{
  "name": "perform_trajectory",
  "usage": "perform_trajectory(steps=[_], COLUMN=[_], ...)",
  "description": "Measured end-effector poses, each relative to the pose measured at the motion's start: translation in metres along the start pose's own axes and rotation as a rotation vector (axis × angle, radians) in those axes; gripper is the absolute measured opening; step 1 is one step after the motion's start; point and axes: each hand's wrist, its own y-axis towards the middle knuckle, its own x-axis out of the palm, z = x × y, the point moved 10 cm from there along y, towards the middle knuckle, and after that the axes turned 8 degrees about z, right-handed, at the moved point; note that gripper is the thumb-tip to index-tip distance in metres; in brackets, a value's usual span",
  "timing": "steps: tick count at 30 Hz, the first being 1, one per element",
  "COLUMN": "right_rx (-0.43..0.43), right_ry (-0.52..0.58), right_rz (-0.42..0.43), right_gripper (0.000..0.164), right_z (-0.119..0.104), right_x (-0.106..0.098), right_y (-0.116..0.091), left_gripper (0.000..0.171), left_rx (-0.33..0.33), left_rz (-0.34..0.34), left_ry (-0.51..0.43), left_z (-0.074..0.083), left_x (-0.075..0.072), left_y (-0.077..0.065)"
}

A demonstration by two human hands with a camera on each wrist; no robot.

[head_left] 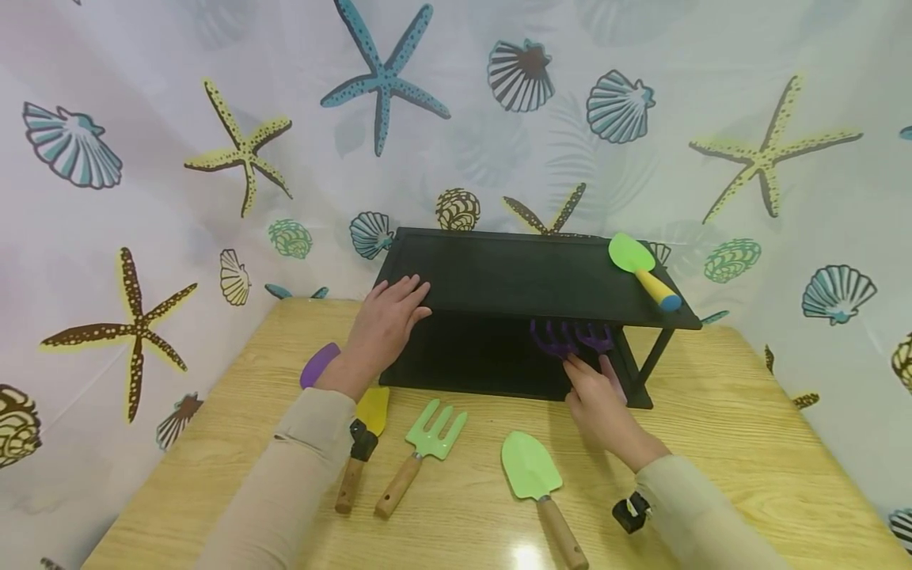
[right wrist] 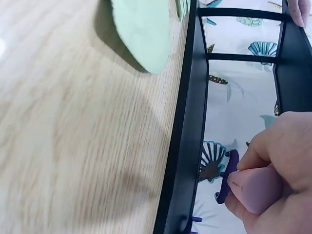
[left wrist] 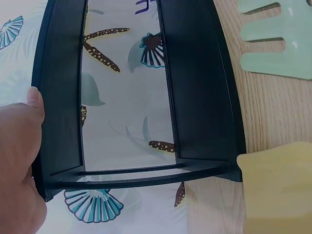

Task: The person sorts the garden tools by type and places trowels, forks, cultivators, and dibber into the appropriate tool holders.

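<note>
A black two-tier shelf [head_left: 499, 273] stands on the wooden table. My left hand [head_left: 388, 317] rests on its top board near the left end, fingers extended; in the left wrist view my thumb touches the board's edge. Between the tiers at the right, my right hand [head_left: 606, 408] grips a small purple hand rake [head_left: 552, 342] by its handle. The right wrist view shows that pink handle [right wrist: 261, 187] between my thumb and fingers. Beside it, a second purple hand rake [head_left: 595, 339] with a pink handle lies at the lower tier's right end.
A green trowel [head_left: 630, 255] with a yellow-blue handle lies on the top board's right end. In front are a yellow trowel [head_left: 373, 409], a pale green fork [head_left: 435, 431] and a pale green trowel [head_left: 530, 467]. A purple tool head [head_left: 318, 364] shows behind my left wrist. Patterned curtains surround the table.
</note>
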Motion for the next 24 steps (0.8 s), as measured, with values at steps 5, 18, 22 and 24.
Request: perform_trajectory(steps=[5,18,22,24], right_rx=[0.059,0.122,0.164,0.175], right_ry=[0.026,0.066,0.071,0.069], right_rz=[-0.036,-0.044,-0.078,-0.093], right_gripper=[0.042,0.039,0.033,0.029], right_z=[0.008,0.015,0.016,0.016], right_x=[0.012,0.035,0.043,0.046], right_y=[0.007,0.029,0.034,0.036], left_gripper=[0.048,0.048,0.048,0.048], left_rx=[-0.003,-0.008,-0.014,-0.016], left_rz=[-0.009,-0.009,-0.006,-0.004], left_ry=[0.004,0.011,0.010,0.005], left_z=[-0.001,0.000,0.000,0.000], left_x=[0.001,0.000,-0.001,-0.001], left_y=[0.000,0.000,0.000,0.000])
